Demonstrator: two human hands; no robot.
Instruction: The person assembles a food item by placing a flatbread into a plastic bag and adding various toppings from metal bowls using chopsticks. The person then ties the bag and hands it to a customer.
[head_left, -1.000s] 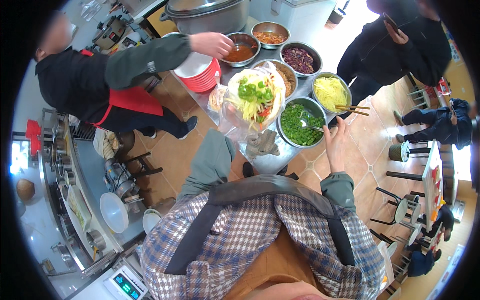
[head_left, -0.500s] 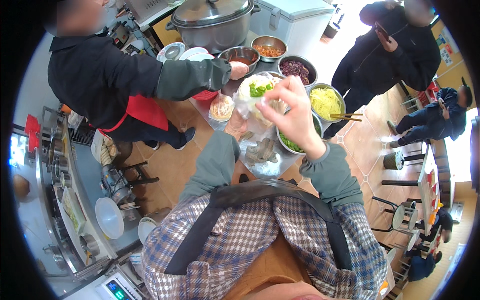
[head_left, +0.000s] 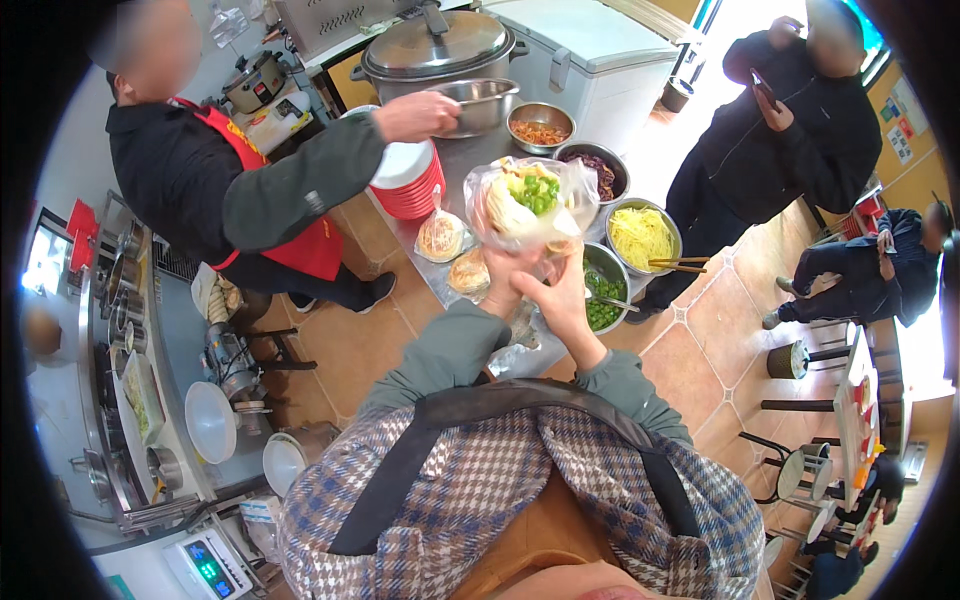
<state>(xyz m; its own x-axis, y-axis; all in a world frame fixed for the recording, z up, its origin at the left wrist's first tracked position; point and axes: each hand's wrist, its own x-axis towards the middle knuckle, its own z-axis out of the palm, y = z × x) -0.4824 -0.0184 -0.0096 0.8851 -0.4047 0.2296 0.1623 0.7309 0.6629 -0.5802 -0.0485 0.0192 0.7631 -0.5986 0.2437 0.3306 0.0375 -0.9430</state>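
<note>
Over the near part of the metal table, my left hand [head_left: 503,283] and my right hand [head_left: 563,300] are both closed around the lower part of a clear plastic bag [head_left: 577,190]. Inside it a pale flatbread [head_left: 498,215] shows, with chopped green pepper [head_left: 537,192] heaped at the open top. Just right of my hands stands a steel bowl of chopped green pepper [head_left: 603,283] with a spoon in it. Left of them lie two more round flatbreads, one bagged [head_left: 440,238] and one partly hidden [head_left: 468,270] by my left hand.
Bowls of yellow shreds [head_left: 643,237] with chopsticks, purple shreds [head_left: 600,165] and orange-red pieces [head_left: 540,128] line the right side. A co-worker's hand [head_left: 415,117] holds a steel bowl [head_left: 480,108] near the large lidded pot [head_left: 440,45]. Red-and-white stacked bowls [head_left: 408,190] stand left.
My right hand has come down from above the bag's top to grip its lower part beside my left hand. The co-worker has lifted a steel bowl off the table.
</note>
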